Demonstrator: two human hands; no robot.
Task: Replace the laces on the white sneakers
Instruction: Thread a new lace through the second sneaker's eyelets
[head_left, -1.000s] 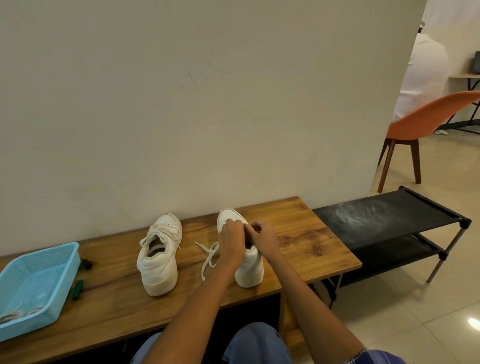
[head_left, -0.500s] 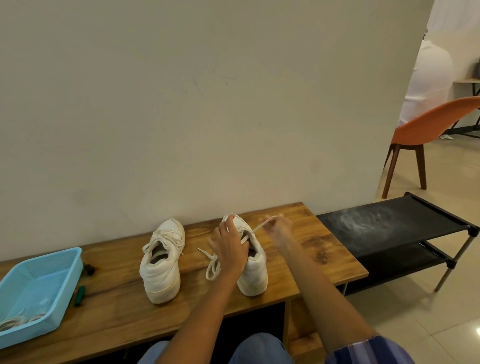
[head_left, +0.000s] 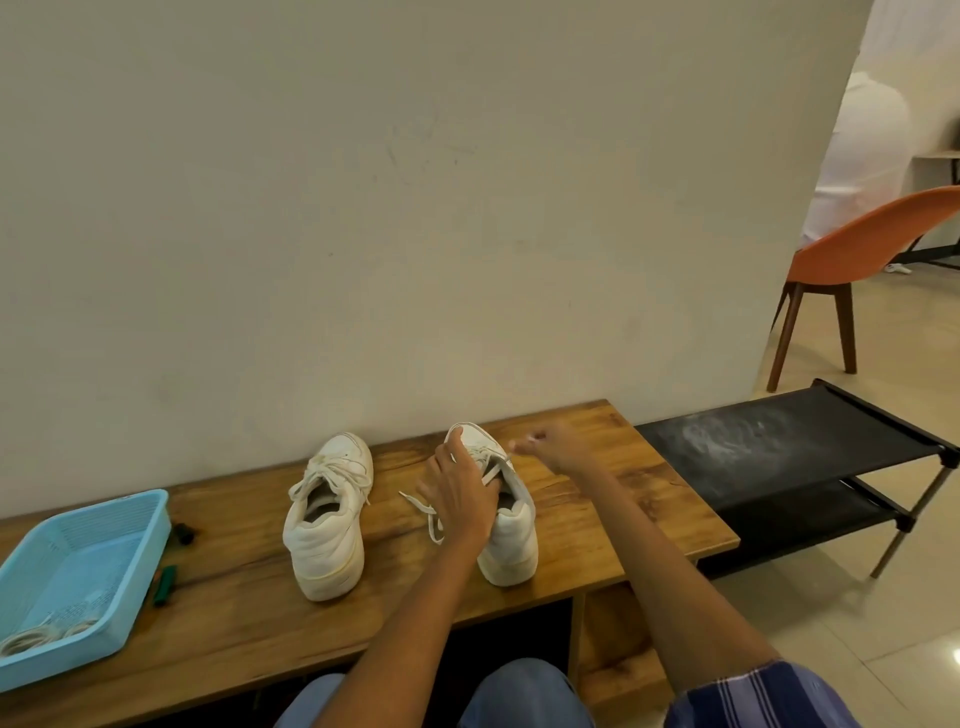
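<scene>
While the right-hand sneaker (head_left: 506, 525) stands upright on the wooden bench (head_left: 582, 499), toe toward the wall, the left hand (head_left: 460, 499) lies over its throat with fingers spread and pressing down on the tongue area, steadying it. The right hand (head_left: 550, 449) is raised just beyond the toe, fingers pinched on one end of the lace (head_left: 496, 467), which runs taut from the eyelets to that pinch. A loose tail of the same lace lies on the bench at the shoe's left side. The second sneaker (head_left: 327, 519) stands near, to the left and apart, its lace in place and untouched.

Assessment: unlacing of the right-hand shoe is under way; the other shoe remains to be done. The lace is light, limp and likely to snag at each eyelet, so it is best taken close to the eyelet and drawn in line with the hole. The shoe is light and will slide or tip unless held at the throat or heel.

A blue plastic basket (head_left: 130, 561) at the bench's left end holds coiled laces (head_left: 36, 636), presumably the replacements.
</scene>
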